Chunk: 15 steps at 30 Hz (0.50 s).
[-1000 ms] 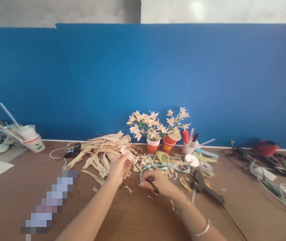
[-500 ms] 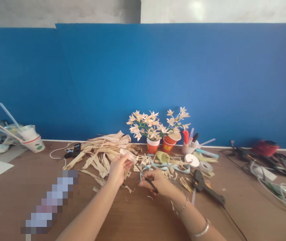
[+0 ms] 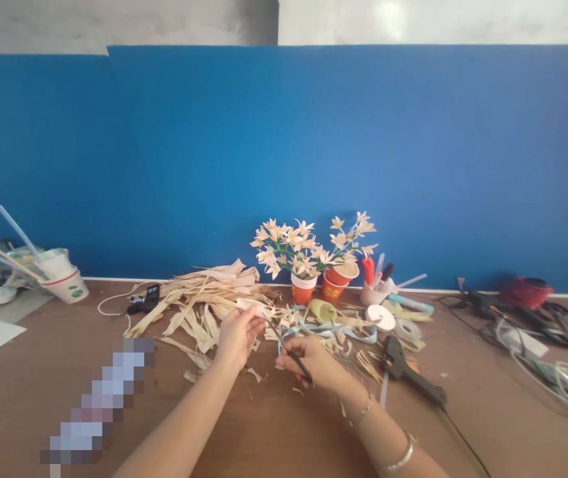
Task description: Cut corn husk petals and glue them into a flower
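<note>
Between the fingers of my left hand (image 3: 237,335) is a pale piece of dried husk (image 3: 257,307), its free end pointing right. My right hand (image 3: 308,362) grips a pair of dark-handled scissors (image 3: 298,362), whose blades reach up and left to the husk's lower edge. Whether the blades touch the husk I cannot tell. Behind my left hand spreads a heap of dried husks (image 3: 209,292). Small husk scraps (image 3: 255,375) lie on the table under my hands. Husk flowers on green stems (image 3: 291,245) stand in a red paper cup (image 3: 304,291) beyond the scissors.
A second red cup (image 3: 334,285) with flowers leans beside the first. A black glue gun (image 3: 413,375) with a cord lies at right, near a tape roll (image 3: 407,330). Tangled cables (image 3: 557,378) are far right. A white cup (image 3: 68,285) with straws stands left on the brown table (image 3: 264,431).
The husk in my left hand has turned slightly, with its free end now showing farther right. Both hands stay in nearly the same place.
</note>
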### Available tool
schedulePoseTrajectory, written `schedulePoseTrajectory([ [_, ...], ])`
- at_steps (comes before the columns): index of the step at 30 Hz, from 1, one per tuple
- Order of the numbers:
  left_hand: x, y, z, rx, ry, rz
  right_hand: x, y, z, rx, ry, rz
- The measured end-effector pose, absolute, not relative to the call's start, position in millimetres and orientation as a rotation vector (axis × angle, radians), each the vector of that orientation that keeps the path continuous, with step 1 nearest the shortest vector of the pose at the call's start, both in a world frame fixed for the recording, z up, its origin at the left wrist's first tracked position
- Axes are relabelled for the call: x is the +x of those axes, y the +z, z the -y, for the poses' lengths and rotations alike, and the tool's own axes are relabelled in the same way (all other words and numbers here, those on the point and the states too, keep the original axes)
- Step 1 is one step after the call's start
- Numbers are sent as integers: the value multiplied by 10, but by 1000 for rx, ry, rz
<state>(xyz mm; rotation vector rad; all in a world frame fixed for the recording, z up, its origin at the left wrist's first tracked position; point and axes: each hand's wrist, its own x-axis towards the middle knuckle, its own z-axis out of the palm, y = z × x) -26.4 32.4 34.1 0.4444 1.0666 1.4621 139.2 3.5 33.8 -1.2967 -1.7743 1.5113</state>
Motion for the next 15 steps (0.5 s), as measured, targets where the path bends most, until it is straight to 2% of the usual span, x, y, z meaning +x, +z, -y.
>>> schedulePoseTrajectory([
  [15,-263,326,-324,437,1470,-1074,1377,258,-35,-1262,1579,1692],
])
